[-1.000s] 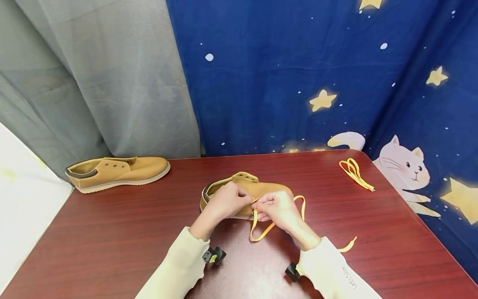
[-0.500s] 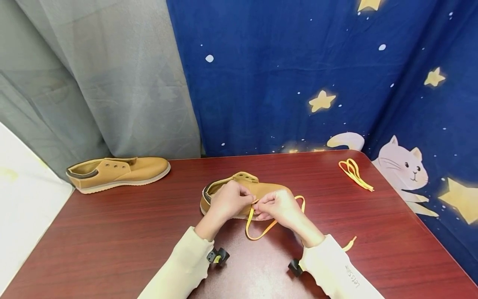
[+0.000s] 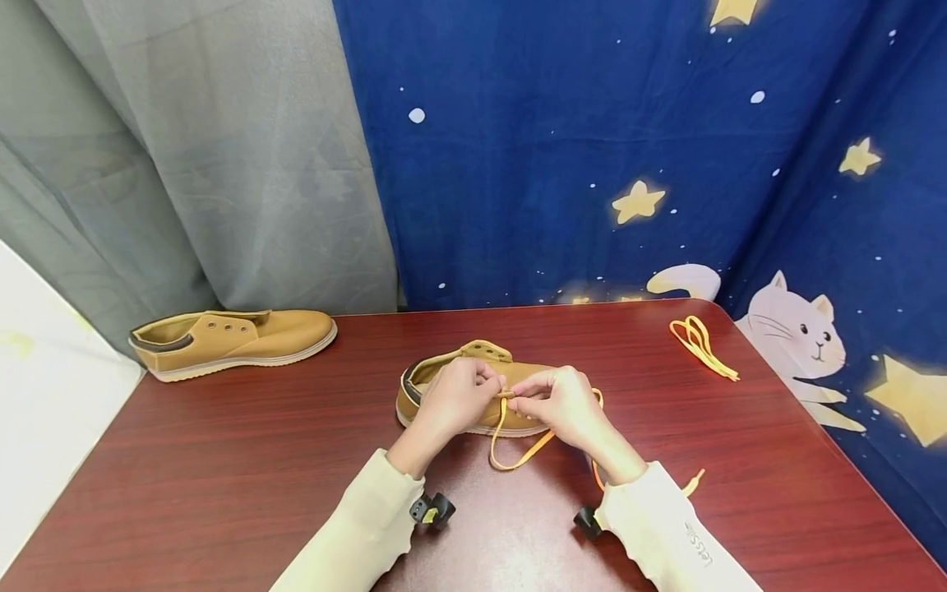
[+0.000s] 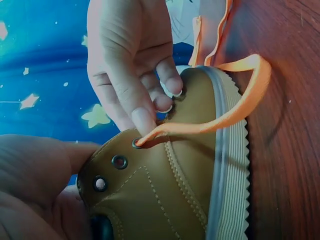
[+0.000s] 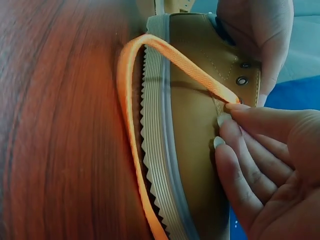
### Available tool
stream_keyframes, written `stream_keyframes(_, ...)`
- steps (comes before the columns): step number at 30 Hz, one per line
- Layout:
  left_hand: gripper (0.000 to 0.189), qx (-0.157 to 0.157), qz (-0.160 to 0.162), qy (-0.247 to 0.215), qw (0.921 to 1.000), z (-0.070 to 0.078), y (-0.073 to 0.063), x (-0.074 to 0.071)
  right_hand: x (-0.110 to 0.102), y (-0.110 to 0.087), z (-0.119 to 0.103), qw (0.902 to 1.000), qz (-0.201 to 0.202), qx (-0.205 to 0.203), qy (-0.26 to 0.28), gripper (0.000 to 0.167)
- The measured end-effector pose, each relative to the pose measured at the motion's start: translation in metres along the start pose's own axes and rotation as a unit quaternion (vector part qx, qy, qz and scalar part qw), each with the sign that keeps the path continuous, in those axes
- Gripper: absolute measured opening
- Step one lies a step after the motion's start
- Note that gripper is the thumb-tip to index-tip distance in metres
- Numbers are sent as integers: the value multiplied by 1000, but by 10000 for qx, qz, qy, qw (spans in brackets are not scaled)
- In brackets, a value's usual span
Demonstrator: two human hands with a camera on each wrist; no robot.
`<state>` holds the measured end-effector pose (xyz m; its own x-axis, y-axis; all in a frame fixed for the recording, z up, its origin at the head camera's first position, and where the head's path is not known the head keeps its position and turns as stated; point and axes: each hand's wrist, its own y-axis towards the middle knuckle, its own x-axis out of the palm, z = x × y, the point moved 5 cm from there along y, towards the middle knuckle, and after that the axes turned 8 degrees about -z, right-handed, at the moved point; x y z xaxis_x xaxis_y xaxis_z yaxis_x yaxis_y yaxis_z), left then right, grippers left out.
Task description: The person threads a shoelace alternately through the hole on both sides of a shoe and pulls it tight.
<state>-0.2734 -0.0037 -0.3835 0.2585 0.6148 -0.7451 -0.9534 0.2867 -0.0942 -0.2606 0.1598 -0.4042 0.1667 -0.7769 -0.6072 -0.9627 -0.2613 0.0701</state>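
A tan leather shoe [image 3: 484,349] stands upright on the table, toe to the right. My left hand [image 3: 457,395] grips its near eyelet flap [image 4: 145,185] between thumb and fingers. An orange-yellow shoelace [image 4: 235,115] enters the eyelet nearest the toe and loops down over the sole onto the table. At that eyelet my right hand [image 3: 560,403] pinches with its thumb [image 5: 265,117] and fingers, the thumb against the flap's edge beside the lace. The lace's end behind the flap is hidden. Two other eyelets in this flap have no lace through them.
A matching shoe [image 3: 237,337] without a lace stands at the table's back left. A folded yellow shoelace [image 3: 699,349] lies at the back right. The loose lace tip [image 3: 694,483] lies beside the right sleeve. Curtains hang behind the table [image 3: 259,436].
My right hand has risen slightly, and its thumb and fingers have shifted at the flap's edge. The lace loop has become a little smaller. My left hand stays on the flap.
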Motion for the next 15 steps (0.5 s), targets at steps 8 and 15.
stream_keyframes(8,17,151,-2,-678,9976,-4,2,1,-3,-1,1,9993,112,185,-318,9)
stream_keyframes(15,14,370,29,-826,9959,-1,2,-1,-4,-2,0,9988,238,219,-363,9)
